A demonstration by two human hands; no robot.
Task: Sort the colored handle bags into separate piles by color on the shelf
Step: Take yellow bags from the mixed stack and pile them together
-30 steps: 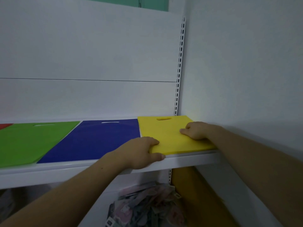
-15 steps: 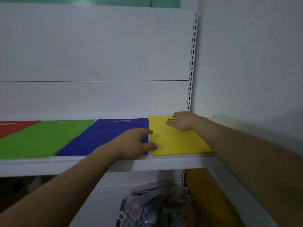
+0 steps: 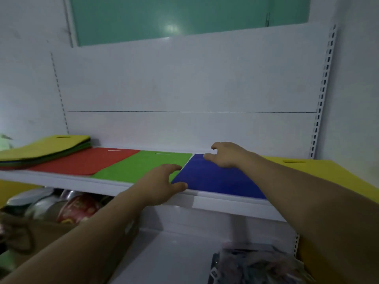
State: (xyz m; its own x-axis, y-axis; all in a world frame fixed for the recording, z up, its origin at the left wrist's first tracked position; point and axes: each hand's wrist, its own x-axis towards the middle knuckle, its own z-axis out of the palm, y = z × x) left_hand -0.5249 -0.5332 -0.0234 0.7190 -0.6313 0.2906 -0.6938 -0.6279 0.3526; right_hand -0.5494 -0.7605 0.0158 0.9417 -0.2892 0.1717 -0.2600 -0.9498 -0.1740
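**Two bare hands resting on a row of flat coloured bags on a white shelf**

The left hand [image 3: 162, 181] lies at the shelf's front edge, fingers spread and relaxed. Its fingertips touch the flat green handle bag [image 3: 143, 165] and its thumb lies along the near corner of the flat dark blue handle bag [image 3: 215, 179]. It grasps nothing. The right hand [image 3: 225, 154] rests on the far end of the blue bag with fingers loosely curved, also grasping nothing.

The bags lie flat, side by side, on the white metal shelf [image 3: 225, 203]. From the left there is a mixed stack of bags with a yellow one on top [image 3: 45, 148], then a flat red handle bag [image 3: 86, 160], then the green and the blue. At the right end, partly behind the right forearm, is a yellow handle bag pile [image 3: 328, 173].

Under the shelf on the left, shiny metal bowls [image 3: 41, 201] and a red patterned bowl [image 3: 78, 208] sit together behind a blurred brown box [image 3: 41, 232]. At lower right is a clear plastic sack [image 3: 256, 263] of crumpled items too blurred to identify. A white slotted upright [image 3: 324, 89] runs up the back panel.
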